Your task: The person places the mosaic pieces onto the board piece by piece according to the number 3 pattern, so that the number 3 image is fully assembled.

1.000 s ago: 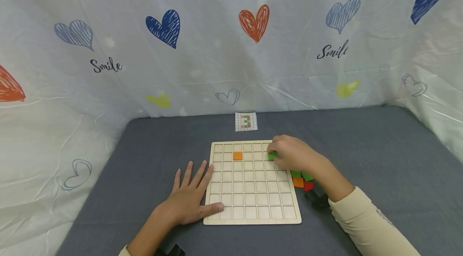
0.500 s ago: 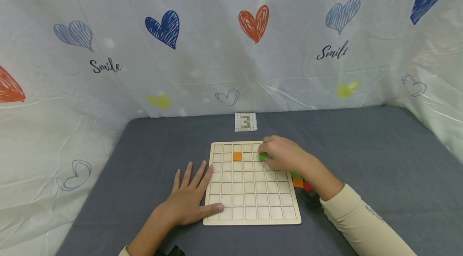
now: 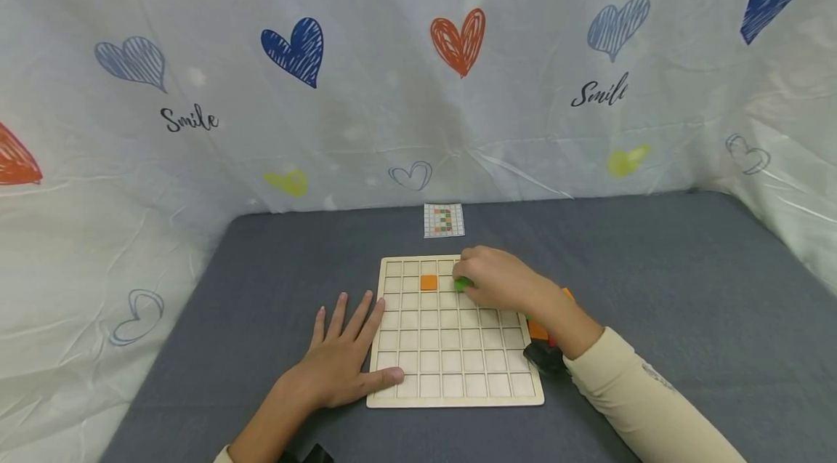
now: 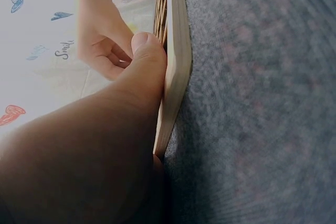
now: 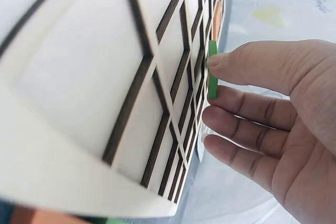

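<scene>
A pale wooden grid board point(image 3: 458, 401) lies on the grey cloth. An orange square tile point(image 3: 428, 282) sits in its second row from the far side. My right hand point(image 3: 497, 278) pinches a green square tile point(image 3: 462, 284) between thumb and fingers, close over a cell in that same row, right of the orange tile. The right wrist view shows the green tile point(image 5: 212, 72) edge-on near the grid. My left hand point(image 3: 343, 368) rests flat with spread fingers at the board's left edge, its thumb lying over the near left corner cells.
Several loose tiles point(image 3: 538, 331), orange and red among those showing, lie right of the board, partly hidden under my right forearm. A small printed card point(image 3: 444, 220) with a coloured grid pattern lies beyond the board. A white curtain point(image 3: 366, 114) with hearts hangs behind the table.
My right hand has moved left along the second row with the green tile, nearer to the orange tile. The left hand has stayed in place.
</scene>
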Tool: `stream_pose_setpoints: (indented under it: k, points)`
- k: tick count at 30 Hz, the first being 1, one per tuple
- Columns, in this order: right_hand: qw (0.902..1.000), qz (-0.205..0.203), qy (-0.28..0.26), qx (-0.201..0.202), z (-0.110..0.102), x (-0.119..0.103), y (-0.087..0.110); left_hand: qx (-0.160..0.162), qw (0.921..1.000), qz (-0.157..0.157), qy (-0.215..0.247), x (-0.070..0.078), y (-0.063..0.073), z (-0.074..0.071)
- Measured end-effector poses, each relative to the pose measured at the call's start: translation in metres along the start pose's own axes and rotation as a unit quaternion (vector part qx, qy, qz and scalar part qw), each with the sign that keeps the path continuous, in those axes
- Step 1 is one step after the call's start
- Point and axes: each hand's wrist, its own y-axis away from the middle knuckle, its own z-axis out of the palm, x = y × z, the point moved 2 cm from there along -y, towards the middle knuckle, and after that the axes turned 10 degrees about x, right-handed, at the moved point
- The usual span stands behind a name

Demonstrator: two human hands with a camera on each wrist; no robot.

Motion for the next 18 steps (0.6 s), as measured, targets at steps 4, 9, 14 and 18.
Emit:
stream_pose_setpoints:
  k: [4,9,14,18]
  points:
    - [1.0000,-0.006,0.000,0.000,0.003,-0.002,-0.004,0.005,1.0000,0.004,-0.003,-0.001,0.000,0.001]
    - [0.9998,-0.016,-0.013,0.002,0.006,-0.002,-0.008,0.005,1.0000,0.004,-0.002,0.001,-0.001,0.000]
    - [0.9995,-0.022,-0.021,0.004,0.008,-0.004,-0.012,0.000,1.0000,0.001,0.002,0.001,-0.001,-0.001]
    - [0.9998,-0.010,-0.016,-0.001,0.009,-0.006,-0.014,-0.004,0.9999,-0.002,-0.011,0.001,-0.001,0.000]
